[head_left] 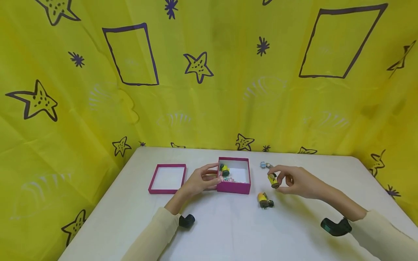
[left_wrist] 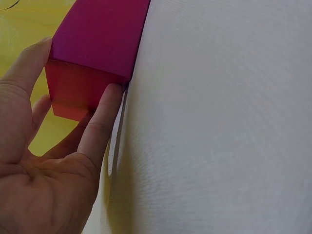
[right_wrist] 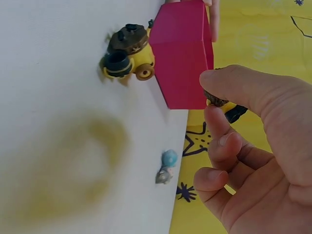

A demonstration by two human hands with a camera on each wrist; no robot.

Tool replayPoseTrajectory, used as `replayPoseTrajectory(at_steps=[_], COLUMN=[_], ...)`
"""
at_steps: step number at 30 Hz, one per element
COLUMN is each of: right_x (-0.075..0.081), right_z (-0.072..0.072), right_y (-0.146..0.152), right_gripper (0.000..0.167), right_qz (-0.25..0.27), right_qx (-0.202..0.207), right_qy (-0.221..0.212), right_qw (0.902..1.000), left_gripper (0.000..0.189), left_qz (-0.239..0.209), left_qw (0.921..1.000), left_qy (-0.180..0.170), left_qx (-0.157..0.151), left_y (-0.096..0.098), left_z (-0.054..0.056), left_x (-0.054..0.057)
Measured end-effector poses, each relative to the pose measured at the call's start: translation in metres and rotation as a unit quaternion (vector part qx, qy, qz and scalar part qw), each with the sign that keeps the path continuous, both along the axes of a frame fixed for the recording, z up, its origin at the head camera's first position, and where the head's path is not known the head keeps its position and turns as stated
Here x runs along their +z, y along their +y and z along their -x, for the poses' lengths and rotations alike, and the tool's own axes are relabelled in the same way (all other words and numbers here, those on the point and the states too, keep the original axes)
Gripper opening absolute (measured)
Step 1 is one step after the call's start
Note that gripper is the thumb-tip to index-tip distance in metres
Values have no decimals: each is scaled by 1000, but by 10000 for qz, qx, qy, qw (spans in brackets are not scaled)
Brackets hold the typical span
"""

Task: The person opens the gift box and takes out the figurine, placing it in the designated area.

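Though aloft, yellow toy (head_left: 272,179) aslant, base-down

A tilted yellow toy (head_left: 273,181) is held near an open magenta box (head_left: 233,187).

In my head view the desk (head_left: 212,232) is bright, with soft yellowish shadows (head_left: 298,208); my wrist views look dimmer.

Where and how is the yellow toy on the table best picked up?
Probably pinch the yellow body from above, approaching on the near side: it rises above a dark base, a dark part juts right, and the pink box stands beyond.
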State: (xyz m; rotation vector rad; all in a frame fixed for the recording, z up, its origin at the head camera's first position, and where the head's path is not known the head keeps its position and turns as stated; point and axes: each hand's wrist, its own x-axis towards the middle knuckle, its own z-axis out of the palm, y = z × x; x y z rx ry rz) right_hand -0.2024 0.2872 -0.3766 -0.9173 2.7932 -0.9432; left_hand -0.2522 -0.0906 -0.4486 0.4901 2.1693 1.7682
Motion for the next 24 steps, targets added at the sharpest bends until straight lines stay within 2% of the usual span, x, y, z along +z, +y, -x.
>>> replayPoseTrajectory(at_steps=[9, 24], right_x=[-12, -39], right_z=[-9, -20], right_y=[10, 19], right_gripper=[45, 46], right_qz=[18, 369], right_qx=[-74, -42], right_qy=[-6, -170], right_qw=[10000, 9992], left_gripper=[67, 66], left_qz=[-51, 68], left_qw=[10000, 10000], left_qy=[-51, -10], left_qx=[-30, -35], left_y=[0, 0], left_z=[0, 1], left_x=[0, 0])
